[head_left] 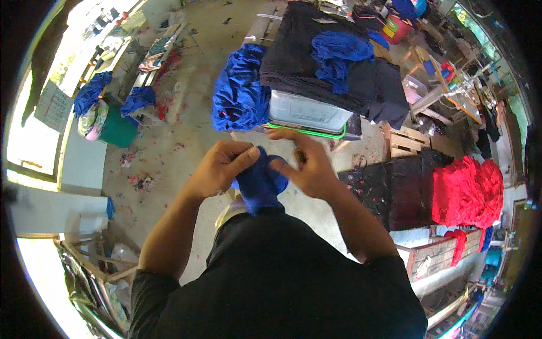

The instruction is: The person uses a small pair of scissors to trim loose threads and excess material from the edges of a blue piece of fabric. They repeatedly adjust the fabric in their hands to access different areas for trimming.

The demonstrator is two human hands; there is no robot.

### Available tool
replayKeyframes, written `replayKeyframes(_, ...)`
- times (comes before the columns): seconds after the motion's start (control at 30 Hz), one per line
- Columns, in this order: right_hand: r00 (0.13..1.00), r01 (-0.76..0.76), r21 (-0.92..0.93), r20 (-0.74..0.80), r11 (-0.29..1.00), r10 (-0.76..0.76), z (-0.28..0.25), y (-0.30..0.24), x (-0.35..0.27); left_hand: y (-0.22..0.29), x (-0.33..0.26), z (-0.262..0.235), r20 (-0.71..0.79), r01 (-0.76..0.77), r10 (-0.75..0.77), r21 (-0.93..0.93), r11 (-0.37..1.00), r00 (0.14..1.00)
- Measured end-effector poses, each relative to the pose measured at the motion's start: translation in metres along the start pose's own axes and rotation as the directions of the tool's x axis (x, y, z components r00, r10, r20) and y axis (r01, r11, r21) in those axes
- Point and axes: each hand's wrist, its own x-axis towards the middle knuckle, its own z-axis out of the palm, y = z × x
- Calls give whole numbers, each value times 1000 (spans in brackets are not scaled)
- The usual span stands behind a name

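In front of the chest, both hands (223,166) (305,164) grip a crumpled, deep-blue cloth (259,183), bunched and hanging downward.

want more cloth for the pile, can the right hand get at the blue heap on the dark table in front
Probably not right now: the right hand and left hand both pinch a blue cloth. The blue heap lies beyond them with nothing between.
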Motion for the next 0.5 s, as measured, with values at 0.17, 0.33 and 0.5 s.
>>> replayKeyframes(0.17,858,-283,215,492,934,147,31,13,69,1,7,-85,173,-205,150,358,911,973)
replayKeyframes(0.33,859,215,147,441,965,-259,19,16,176,-75,49,-184,403,-264,165,203,943,900)
replayKeyframes(0.5,986,75,54,144,996,-82,-25,49,363,-119,131,-292,-285,-199,387,517,832,877)
